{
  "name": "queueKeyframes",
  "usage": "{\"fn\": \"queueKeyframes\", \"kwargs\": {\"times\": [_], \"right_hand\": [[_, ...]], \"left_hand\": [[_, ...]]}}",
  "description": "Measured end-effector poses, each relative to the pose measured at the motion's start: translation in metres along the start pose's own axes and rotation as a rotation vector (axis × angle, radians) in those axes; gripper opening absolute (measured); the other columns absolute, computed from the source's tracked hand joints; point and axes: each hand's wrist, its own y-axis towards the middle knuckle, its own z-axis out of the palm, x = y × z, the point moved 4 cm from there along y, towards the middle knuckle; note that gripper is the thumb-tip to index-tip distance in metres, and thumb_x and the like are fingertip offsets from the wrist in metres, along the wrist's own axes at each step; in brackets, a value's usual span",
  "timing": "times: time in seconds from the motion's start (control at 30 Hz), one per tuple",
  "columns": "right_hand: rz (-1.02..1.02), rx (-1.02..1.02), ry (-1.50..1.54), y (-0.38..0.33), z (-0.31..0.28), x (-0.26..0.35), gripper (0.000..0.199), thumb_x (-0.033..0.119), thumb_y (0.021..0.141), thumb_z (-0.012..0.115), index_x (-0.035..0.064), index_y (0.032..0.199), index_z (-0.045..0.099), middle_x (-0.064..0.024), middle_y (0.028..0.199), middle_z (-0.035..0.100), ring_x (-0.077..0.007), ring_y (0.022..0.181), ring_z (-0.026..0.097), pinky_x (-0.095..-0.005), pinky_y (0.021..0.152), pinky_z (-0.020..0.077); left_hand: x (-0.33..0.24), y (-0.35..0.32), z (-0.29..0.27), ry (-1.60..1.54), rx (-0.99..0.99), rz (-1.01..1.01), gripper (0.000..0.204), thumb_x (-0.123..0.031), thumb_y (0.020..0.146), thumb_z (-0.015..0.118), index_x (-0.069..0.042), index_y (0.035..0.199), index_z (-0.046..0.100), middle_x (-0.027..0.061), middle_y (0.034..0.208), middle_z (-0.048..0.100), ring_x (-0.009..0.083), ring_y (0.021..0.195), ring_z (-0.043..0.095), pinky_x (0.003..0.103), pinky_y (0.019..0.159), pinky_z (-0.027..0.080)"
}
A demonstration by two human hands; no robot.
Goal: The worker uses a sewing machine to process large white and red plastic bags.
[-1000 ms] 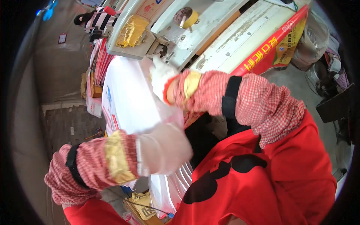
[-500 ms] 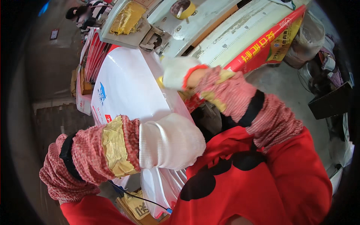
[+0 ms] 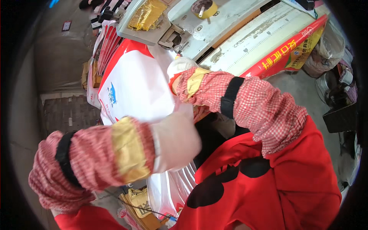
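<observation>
A glossy white and red plastic bag (image 3: pixel 140 82) with blue and red print lies under the metal head of what looks like a sewing machine (image 3: pixel 172 36). My right hand (image 3: pixel 181 66), in a white glove, is at the bag's far edge just below the machine's metal parts; its fingers are mostly hidden. Nearer to me, my left hand (image 3: pixel 178 142), also gloved in white, is over the bag's near end. Motion blurs it and its fingers do not show, so I cannot tell whether it grips the bag. Checked sleeve covers with black bands wrap both forearms.
A yellow tape roll (image 3: pixel 204 8) sits on the machine bed. A red and yellow printed strip (image 3: pixel 283 51) runs along the worktable's near edge. Folded red-and-white bags (image 3: pixel 107 50) stand at the far left; more white bags (image 3: pixel 172 188) hang below my left hand, beside a cardboard box (image 3: pixel 143 214).
My right hand has moved slightly left and away from me, closer to the machine. My left hand has shifted a little to the left. The whole view has shifted slightly.
</observation>
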Motion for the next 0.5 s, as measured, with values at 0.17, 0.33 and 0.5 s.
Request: {"fn": "queueKeyframes", "kwargs": {"times": [0.17,0.33,0.5], "right_hand": [[0.186,0.396,0.453,-0.012,-0.007,-0.009,0.045,0.041,0.089,0.051,0.0142,0.052,0.051,-0.0035,0.05,0.049,-0.0186,0.049,0.05,-0.0359,0.047,0.0387],[0.034,0.241,1.111,-0.005,-0.013,-0.001,0.046,0.023,0.089,0.053,0.0158,0.045,0.046,0.0027,0.04,0.04,-0.0165,0.035,0.04,-0.0341,0.038,0.0343],[0.073,0.3,0.465,-0.008,0.003,-0.005,0.039,0.037,0.092,0.05,0.009,0.065,0.051,-0.0034,0.064,0.048,-0.0202,0.059,0.051,-0.0359,0.057,0.0414]], "left_hand": [[0.021,-0.018,-0.015,-0.19,0.255,-0.396,0.033,-0.017,0.064,0.073,-0.001,0.088,0.058,0.0135,0.069,0.061,0.0348,0.072,0.062,0.04,0.067,0.05],[0.003,-0.016,-0.003,-0.426,0.098,-0.513,0.015,-0.01,0.076,0.059,0.0,0.087,0.059,0.0147,0.083,0.062,0.034,0.079,0.061,0.039,0.07,0.049],[0.03,0.014,-0.026,-0.062,0.194,-0.041,0.023,-0.024,0.074,0.066,-0.005,0.086,0.064,0.012,0.067,0.06,0.0309,0.067,0.059,0.04,0.063,0.047]]}}
